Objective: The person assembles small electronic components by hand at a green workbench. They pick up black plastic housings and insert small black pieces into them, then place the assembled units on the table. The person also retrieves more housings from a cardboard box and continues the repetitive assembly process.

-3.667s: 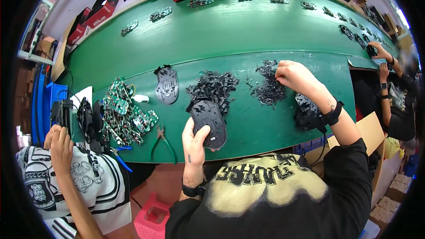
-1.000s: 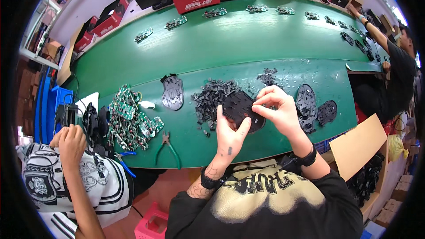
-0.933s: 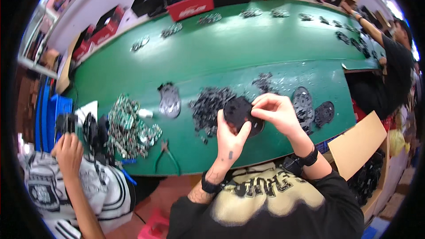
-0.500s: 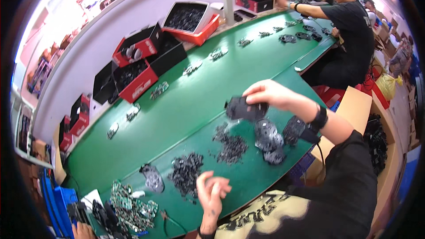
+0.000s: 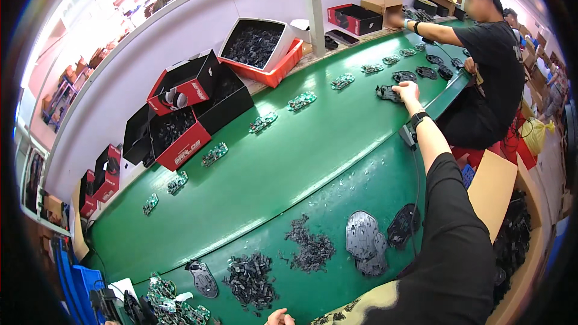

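The black shell [image 5: 386,93] is dull, flat and rounded, with an uneven outline and small raised parts. It is over at the far right of the long green bench [image 5: 289,150], near the other dark shells there; whether it touches the surface I can't tell. The right hand [image 5: 407,91] has its fingers pinched on the shell's right end. The left hand [image 5: 280,318] barely shows at the bottom edge (just some curled fingers), so I can't tell its grip.

I count at least nine circuit boards [image 5: 262,122] in a line along the bench. On the front table [image 5: 355,186] lie two heaps of black bits [image 5: 251,281], one shell left of them, two overlapping grey shells [image 5: 362,235] right of them, and one black shell beside those.

Half a second ago the held shell was above the front table and the whole left hand showed near the heaps; now the right arm stretches toward the co-worker [image 5: 490,72].
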The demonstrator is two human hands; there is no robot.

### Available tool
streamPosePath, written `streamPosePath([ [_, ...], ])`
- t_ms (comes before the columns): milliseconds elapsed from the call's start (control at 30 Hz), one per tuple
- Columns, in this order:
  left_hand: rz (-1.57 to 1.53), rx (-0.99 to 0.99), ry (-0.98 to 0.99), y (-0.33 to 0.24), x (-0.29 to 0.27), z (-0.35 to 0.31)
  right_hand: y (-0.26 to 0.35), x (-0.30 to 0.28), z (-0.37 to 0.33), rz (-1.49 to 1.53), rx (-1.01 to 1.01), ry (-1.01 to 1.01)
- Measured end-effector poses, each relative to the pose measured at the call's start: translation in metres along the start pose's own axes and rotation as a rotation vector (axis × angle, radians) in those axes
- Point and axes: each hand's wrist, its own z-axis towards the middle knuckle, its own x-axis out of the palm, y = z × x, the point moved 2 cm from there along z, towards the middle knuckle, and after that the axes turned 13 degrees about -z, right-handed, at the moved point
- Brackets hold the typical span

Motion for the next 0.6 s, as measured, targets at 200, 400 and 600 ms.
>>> streamPosePath([
  [200, 0.062, -0.065, -0.006, -0.02, 0.0, 0.004, 0.031, -0.003, -0.026, -0.271, 0.082, -0.079],
  [400, -0.116, -0.073, -0.007, 0.004, -0.001, 0.002, 0.023, -0.014, -0.002, -0.229, -0.155, -0.225],
  [600, -0.087, -0.033, -0.029, -0.018, -0.001, 0.006, 0.134, -0.09, -0.182, -0.067, -0.74, 0.934],
])
